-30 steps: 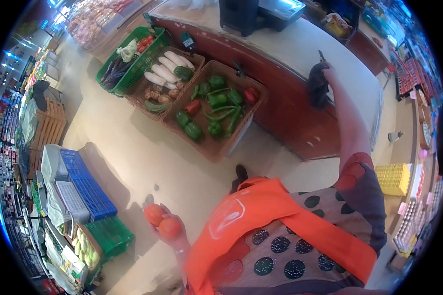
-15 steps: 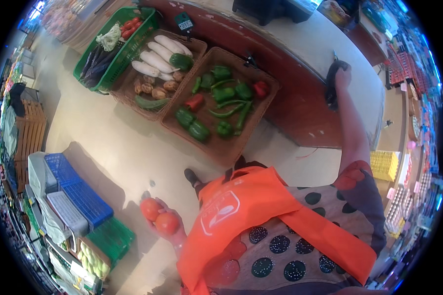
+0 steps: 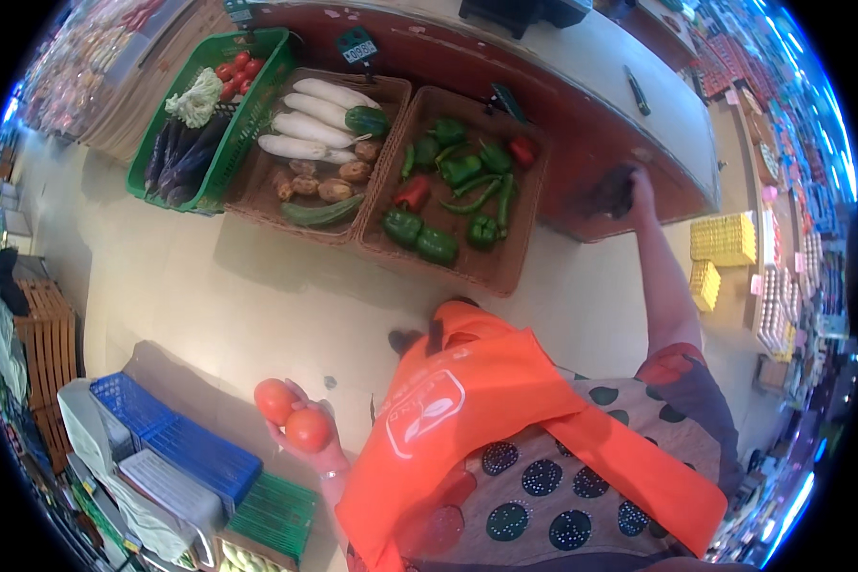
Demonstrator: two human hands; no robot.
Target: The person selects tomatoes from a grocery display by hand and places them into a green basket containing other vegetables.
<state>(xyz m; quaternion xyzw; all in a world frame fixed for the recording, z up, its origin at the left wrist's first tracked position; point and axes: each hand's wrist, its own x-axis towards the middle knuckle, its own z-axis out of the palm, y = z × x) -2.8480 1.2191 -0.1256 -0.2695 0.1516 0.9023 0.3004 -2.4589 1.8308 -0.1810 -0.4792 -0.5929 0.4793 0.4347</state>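
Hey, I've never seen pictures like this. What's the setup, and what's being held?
No machine here, just a person working bare-handed. The view comes from the left of two fisheye cameras worn on the head, looking down, so straight edges curve. The left hand holds two round orange-red tomatoes; the right hand grips a dark, blurred bundle I can't identify. A slim dark pen-like object lies on the pale counter top. Nearby, a green plastic basket contains dark eggplants; two brown woven baskets contain white radishes and green peppers, among other things.
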